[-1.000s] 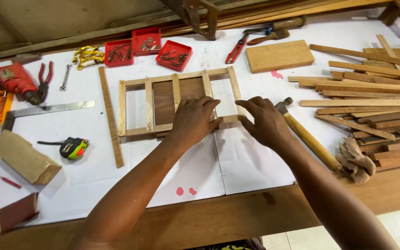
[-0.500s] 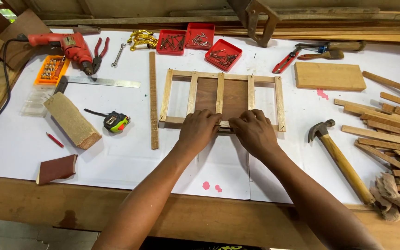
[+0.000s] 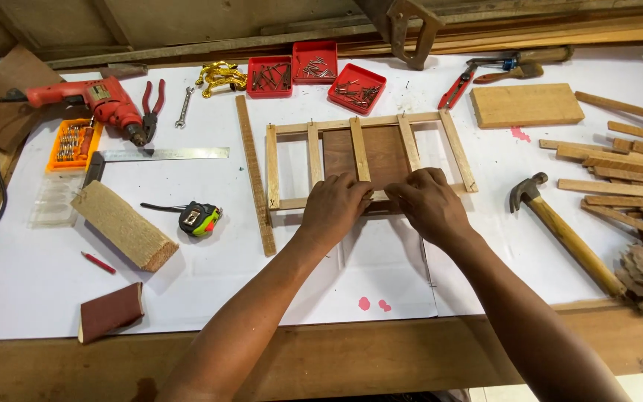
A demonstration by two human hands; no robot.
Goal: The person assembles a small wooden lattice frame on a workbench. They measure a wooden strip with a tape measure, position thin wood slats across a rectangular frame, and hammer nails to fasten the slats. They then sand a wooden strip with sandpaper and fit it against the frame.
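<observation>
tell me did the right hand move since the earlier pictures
Yes. The right hand slid left along the slatted wooden frame, from its right corner towards the middle of the near rail, and now sits close beside the left hand.

Woodworking shop, hand-tool bench setup. Heavy plank workbench (image 3: 381,357), top covered with white paper sheets (image 3: 210,260). Red electric drill (image 3: 102,100) at far left, beside an orange bit case (image 3: 71,144), pliers (image 3: 152,104), a spanner (image 3: 184,106). Steel ruler (image 3: 164,154), tape measure (image 3: 199,219), red pencil (image 3: 98,262) for marking out. Three red trays (image 3: 314,71) of nails and screws along the back. Claw hammer (image 3: 563,231) at right, next to a stack of cut wooden strips (image 3: 626,171). Offcut block (image 3: 526,105), sanding block (image 3: 123,224), sandpaper sheet (image 3: 111,311). Slatted wooden frame (image 3: 366,160) mid-bench. Rough timber along the back wall.
</observation>
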